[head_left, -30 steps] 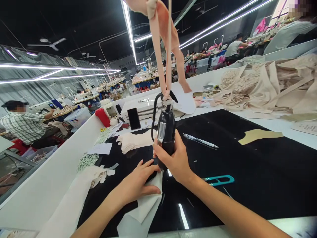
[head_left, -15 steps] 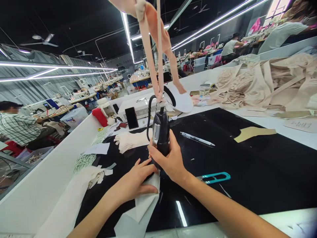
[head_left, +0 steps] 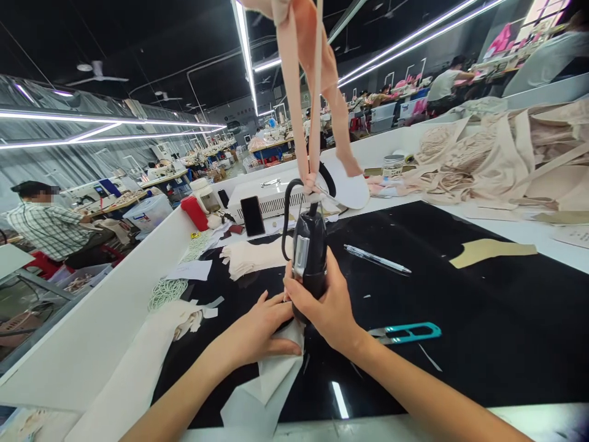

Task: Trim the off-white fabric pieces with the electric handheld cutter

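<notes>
My right hand (head_left: 334,304) is wrapped round the upright body of a black corded electric hand tool (head_left: 314,248), which hangs from knotted peach fabric strips (head_left: 292,92). The tool's lower end is mostly hidden behind my fingers. My left hand (head_left: 260,328) lies on a piece of pale cream fabric (head_left: 278,371), thumb and fingers apart, its fingertips close to the tool's base. The fabric is folded over near my thumb, and its lower part spreads toward the table's front edge. Right of my right wrist lie turquoise-handled thread snips (head_left: 414,332).
On the black work surface (head_left: 497,331) lie a pen (head_left: 377,259), a tan pattern piece (head_left: 494,252) and a cream fabric stack (head_left: 257,256). A phone (head_left: 253,216) leans on a white vented box (head_left: 280,199). Beige garments (head_left: 510,159) pile up at right. Co-workers sit beyond the partitions.
The camera view has turned slightly left, so everything appears shifted right. My hands, the tool and the cream fabric keep nearly the same positions relative to each other.
</notes>
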### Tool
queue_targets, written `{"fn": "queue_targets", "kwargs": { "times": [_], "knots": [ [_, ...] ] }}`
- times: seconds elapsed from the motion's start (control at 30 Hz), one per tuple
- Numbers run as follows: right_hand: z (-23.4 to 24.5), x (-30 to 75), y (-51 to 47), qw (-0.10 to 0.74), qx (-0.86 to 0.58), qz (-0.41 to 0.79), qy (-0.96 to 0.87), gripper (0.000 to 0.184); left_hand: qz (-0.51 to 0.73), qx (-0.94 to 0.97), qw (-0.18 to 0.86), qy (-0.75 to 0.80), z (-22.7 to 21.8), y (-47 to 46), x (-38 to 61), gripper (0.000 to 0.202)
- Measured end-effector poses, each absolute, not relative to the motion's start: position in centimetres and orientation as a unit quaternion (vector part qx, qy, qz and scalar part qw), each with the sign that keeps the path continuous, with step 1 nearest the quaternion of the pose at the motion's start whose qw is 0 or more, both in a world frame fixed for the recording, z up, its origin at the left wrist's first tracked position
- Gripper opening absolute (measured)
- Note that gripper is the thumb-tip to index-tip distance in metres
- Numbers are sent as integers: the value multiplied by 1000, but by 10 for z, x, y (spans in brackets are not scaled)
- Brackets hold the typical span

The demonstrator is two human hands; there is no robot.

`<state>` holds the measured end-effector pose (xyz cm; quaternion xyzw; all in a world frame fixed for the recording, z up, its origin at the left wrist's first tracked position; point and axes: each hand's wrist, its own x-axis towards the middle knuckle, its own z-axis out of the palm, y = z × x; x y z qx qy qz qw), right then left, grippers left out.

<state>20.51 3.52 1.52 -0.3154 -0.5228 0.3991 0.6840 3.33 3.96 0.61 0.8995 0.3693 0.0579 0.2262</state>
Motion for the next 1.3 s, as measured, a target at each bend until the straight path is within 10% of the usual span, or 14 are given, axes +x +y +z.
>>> {"fn": "queue_targets", "kwargs": {
  "times": [0.83,1.1,1.3],
  "knots": [
    [13,202,24,662,-331,412,-531,25,93,889,228,386,2,34,33,73],
    [16,205,19,659,-325,443,-513,29,97,875,48,473,-22,-33,38,11],
    [19,213,26,685,-311,415,-511,30,121,896,42,426,-23,-32,18,33]
  ]
}}
